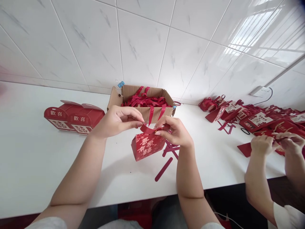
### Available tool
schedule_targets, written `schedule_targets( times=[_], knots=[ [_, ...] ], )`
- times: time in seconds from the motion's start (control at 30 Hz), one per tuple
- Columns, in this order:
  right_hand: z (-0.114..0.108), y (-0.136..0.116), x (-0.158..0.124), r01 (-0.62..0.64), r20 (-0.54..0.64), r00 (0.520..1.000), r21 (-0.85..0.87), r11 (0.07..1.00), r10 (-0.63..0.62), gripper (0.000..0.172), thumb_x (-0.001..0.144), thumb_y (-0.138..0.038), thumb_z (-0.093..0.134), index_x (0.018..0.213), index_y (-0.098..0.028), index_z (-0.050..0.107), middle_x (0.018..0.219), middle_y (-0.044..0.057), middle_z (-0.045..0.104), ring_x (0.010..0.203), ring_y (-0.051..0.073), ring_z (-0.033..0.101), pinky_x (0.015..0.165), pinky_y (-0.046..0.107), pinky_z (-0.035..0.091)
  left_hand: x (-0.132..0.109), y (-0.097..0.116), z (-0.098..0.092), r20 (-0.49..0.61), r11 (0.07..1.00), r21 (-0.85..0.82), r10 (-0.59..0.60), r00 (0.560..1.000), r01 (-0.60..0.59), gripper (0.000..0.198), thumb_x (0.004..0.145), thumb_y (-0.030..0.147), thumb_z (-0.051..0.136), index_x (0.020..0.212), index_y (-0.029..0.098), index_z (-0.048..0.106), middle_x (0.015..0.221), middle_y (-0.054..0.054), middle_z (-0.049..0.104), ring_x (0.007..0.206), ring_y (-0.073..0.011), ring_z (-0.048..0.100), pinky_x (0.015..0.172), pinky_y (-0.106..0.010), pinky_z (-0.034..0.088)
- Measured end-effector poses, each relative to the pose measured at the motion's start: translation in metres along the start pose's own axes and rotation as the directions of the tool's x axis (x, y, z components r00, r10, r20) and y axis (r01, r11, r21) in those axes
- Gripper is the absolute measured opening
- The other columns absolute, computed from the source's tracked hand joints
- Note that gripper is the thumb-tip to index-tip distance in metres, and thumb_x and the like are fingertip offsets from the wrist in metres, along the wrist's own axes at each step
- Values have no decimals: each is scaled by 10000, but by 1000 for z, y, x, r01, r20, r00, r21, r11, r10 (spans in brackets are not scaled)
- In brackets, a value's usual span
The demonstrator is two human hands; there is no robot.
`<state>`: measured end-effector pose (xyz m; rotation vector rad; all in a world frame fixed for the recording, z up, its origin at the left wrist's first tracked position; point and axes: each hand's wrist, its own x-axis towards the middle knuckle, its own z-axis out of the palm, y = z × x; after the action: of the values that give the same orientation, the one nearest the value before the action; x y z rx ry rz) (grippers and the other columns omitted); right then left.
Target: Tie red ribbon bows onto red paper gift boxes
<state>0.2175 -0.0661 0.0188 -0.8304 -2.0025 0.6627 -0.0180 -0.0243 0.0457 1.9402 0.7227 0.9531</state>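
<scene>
Between my hands is a red gift box (149,147) with pale lettering, its top just below my fingers. A red ribbon (147,129) runs across the top of the box. My left hand (122,120) pinches the ribbon's left end between thumb and fingertips. My right hand (175,131) has thumb and fingers closed on the ribbon at the box's top right. My right fingers partly hide the ribbon there, so I cannot make out whether it is knotted.
Behind my hands stands a cardboard box (143,109) of red ribbons. Red gift boxes (75,117) sit at left. Red strips (164,169) lie near my right forearm. At right, a co-worker's hands (277,144) work beside piled red boxes (256,122). A tiled wall (143,47) backs the table.
</scene>
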Motion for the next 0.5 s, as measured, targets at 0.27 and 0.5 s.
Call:
schedule_targets(
  times=[0.27,0.5],
  knots=[
    [-6,4,0,-23,-18,1000,-14,1000,22,193,825,-343,644,779,-191,535,780,24,612,680,125,566,607,260,483,-3,8,5,144,994,105,4,990,-19,118,787,313,666,849,217,695,829,-25,729,760,-199,681,673,-278,573],
    [-12,7,-1,-39,-44,998,-112,993,34,159,834,-306,630,784,-184,542,761,13,603,670,120,555,602,252,472,-2,0,-5,329,983,115,101,939,-146,323,806,204,623,1123,251,658,1088,-52,704,988,-224,665,837,-303,567]
  ],
)
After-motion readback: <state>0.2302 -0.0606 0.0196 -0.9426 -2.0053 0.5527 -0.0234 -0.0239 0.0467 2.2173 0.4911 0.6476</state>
